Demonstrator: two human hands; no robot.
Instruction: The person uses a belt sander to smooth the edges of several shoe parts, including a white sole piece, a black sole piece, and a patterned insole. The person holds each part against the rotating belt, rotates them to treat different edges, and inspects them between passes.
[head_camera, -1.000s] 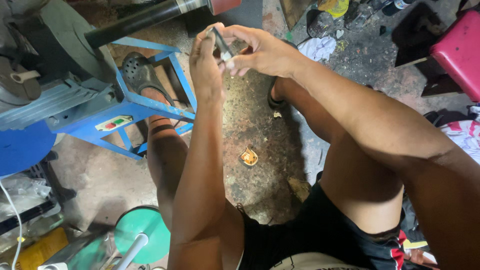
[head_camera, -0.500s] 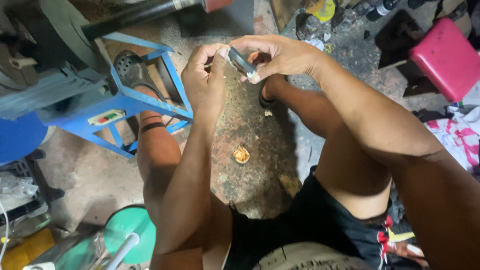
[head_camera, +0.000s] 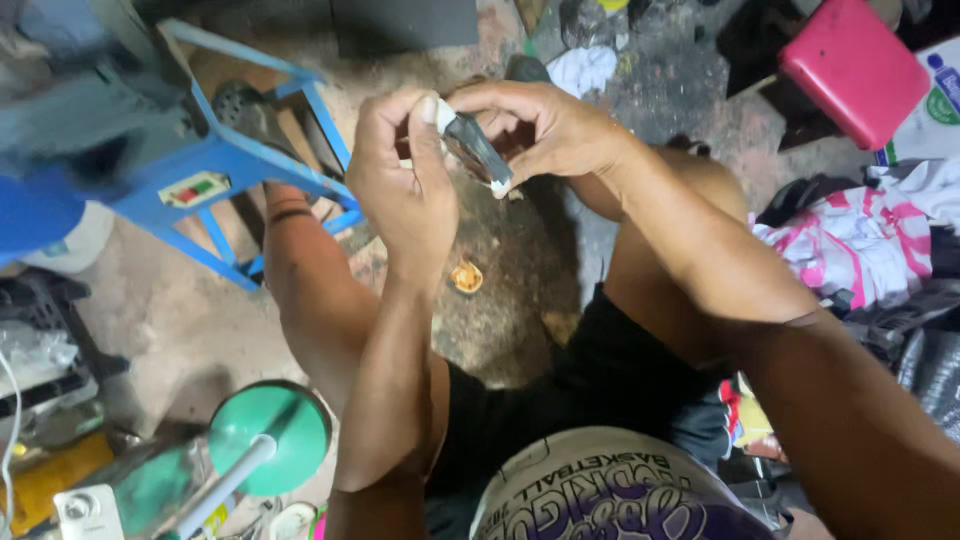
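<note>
Both hands are raised in front of me above my knees, gripping one small dark grey metal piece (head_camera: 478, 152) with a whitish end. My left hand (head_camera: 400, 185) pinches its upper end between thumb and fingers. My right hand (head_camera: 545, 130) curls over it from the right, fingertips on its lower end. I sit low over a stained concrete floor (head_camera: 500, 310), bare knees spread apart. Part of the piece is hidden under my fingers.
A blue metal machine frame (head_camera: 215, 165) with a small switch plate stands at the left. A small orange scrap (head_camera: 466, 277) lies on the floor between my legs. A red stool (head_camera: 850, 65) and a pink-and-white cloth (head_camera: 855, 240) sit at the right; a green disc (head_camera: 270, 435) is lower left.
The view has shifted, so my hands sit lower and more central in frame. They stay together on the piece, which has turned from upright to slanting down to the right.
</note>
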